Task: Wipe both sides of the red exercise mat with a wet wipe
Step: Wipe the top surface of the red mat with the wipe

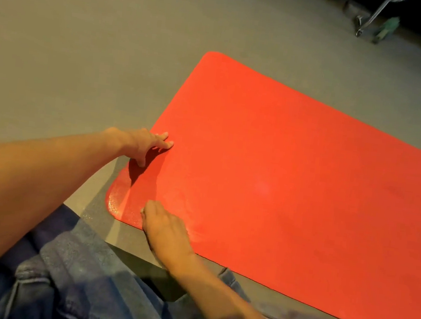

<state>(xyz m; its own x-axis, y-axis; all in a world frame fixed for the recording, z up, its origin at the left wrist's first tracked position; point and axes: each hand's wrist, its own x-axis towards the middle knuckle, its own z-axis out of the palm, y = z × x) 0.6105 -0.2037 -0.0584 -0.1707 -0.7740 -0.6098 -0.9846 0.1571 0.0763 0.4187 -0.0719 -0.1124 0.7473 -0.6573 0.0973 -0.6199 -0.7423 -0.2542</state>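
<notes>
While the left hand (150, 147) braces the end of the red mat (293, 182) with spread fingers, the right hand (167, 229) lies flat at its near corner; mat length runs rightward

Legs: faded blue denim jeans (80, 275) (stitched seams visible). Left forearm (31, 178) and right forearm (227, 305): bare.

Warm yellowish light, soft blur, dark shadows on red mat (280, 180), black top-right corner
</notes>
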